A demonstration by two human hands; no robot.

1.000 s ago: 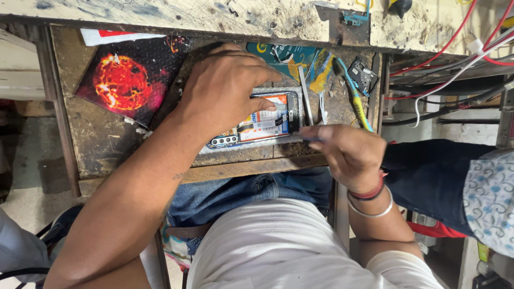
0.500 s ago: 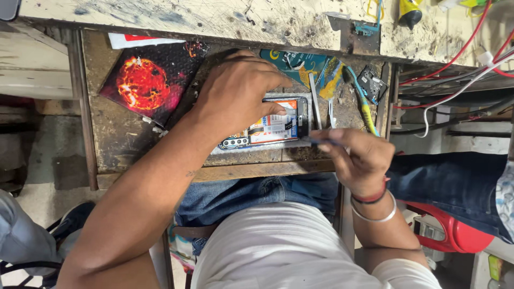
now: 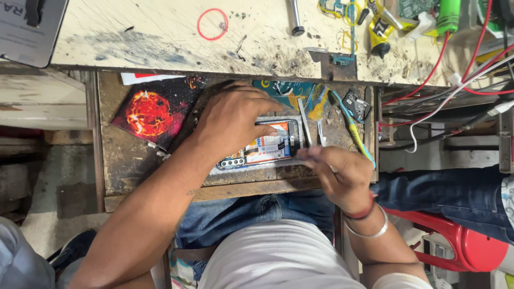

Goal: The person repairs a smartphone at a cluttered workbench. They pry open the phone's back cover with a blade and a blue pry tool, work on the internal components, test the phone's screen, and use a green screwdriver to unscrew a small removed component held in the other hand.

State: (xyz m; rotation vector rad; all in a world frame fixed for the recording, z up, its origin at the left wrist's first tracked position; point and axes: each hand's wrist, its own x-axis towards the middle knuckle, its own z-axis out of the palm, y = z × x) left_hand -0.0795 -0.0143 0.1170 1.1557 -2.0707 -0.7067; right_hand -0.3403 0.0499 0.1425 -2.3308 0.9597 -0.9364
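An opened phone [image 3: 267, 151], its back off and inner parts showing, lies in a wooden drawer [image 3: 246, 188] under the workbench. My left hand [image 3: 235, 115] rests over the phone's upper left part, fingers curled on its top edge, holding it down. My right hand [image 3: 342, 176] is at the phone's lower right corner, fingers pinched on a thin tool [image 3: 313, 155] that is blurred. The tool's tip is by the phone's right edge.
In the drawer lie a card with a fiery planet picture [image 3: 152, 112], tweezers [image 3: 302, 126] and a blue and yellow tool [image 3: 353, 128]. The scratched bench top [image 3: 160, 40] carries a red rubber band [image 3: 212, 24], a yellow tube [image 3: 380, 29] and wires [image 3: 455, 85]. A red stool [image 3: 466, 243] and another person's jeans leg [image 3: 450, 192] are at the right.
The view has tilted so more of the bench top shows. My left hand stays on the phone. My right hand has shifted slightly at the phone's right edge with the tool.
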